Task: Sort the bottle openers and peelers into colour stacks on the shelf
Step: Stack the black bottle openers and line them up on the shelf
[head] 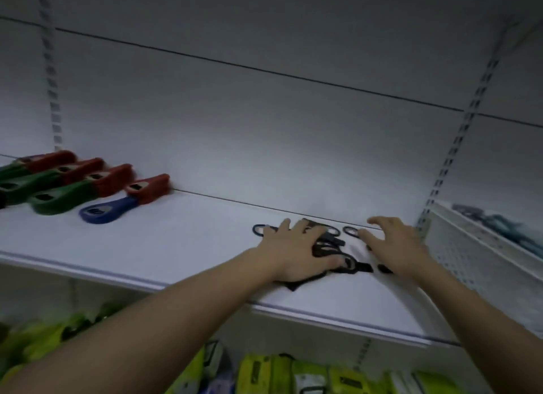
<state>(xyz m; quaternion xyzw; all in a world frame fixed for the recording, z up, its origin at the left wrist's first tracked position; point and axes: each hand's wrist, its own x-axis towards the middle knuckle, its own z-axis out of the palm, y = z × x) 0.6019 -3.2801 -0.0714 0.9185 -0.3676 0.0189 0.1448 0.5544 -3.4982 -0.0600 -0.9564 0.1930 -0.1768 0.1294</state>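
A loose heap of black peelers [332, 248] lies on the white shelf [182, 241], right of centre. My left hand [296, 249] rests flat on the heap with fingers spread. Just to the right, my right hand [396, 244] lies with straight fingers over more black pieces, and a black loop [351, 231] shows at its fingertips. At the far left stand stacks of red [113, 179], green [58, 198] and blue [108, 211] bottle openers, in rows toward the back wall.
A white perforated divider [458, 252] closes the shelf on the right, with blurred bluish items [496, 223] behind it. Below the shelf hang yellow-green packaged goods [273, 373]. Slotted uprights run up the back wall.
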